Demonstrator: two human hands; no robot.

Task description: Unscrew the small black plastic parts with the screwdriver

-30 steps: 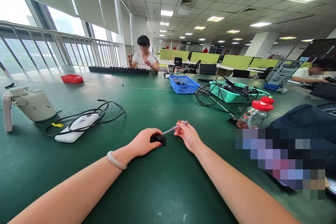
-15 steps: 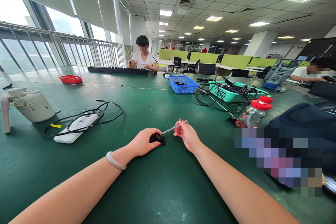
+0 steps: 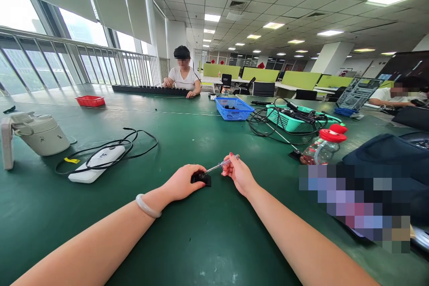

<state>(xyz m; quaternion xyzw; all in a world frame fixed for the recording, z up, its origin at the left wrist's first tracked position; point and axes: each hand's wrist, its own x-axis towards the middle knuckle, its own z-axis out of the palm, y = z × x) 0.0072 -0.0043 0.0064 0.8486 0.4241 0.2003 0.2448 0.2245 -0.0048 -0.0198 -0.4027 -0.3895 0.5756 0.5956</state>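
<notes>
My left hand [image 3: 186, 182] grips a small black part [image 3: 203, 179] from its left side, holding it down on the green tabletop [image 3: 214, 228]. Thumb and fingers close around the part and hide some of it; its exact kind is too small to make out. In my right hand [image 3: 237, 172] is a thin screwdriver [image 3: 217, 166] with a clear handle, pinched between the fingers. The screwdriver slants down to the left, and its metal tip meets the top of the black part. A pale bangle [image 3: 147, 206] circles my left wrist.
To the left are a white power bank [image 3: 98, 165] with a black cable and a cream bottle [image 3: 43, 134]. Farther off stand a red tray [image 3: 90, 101], a blue basket [image 3: 234, 109] and a green basket [image 3: 284, 120] of cables. A red-lidded jar [image 3: 323, 147] is at right. A person [image 3: 183, 76] sits opposite.
My hands, the screwdriver and the black part stay almost in place. Across the table, the person's hands have shifted lower, by the long black strip.
</notes>
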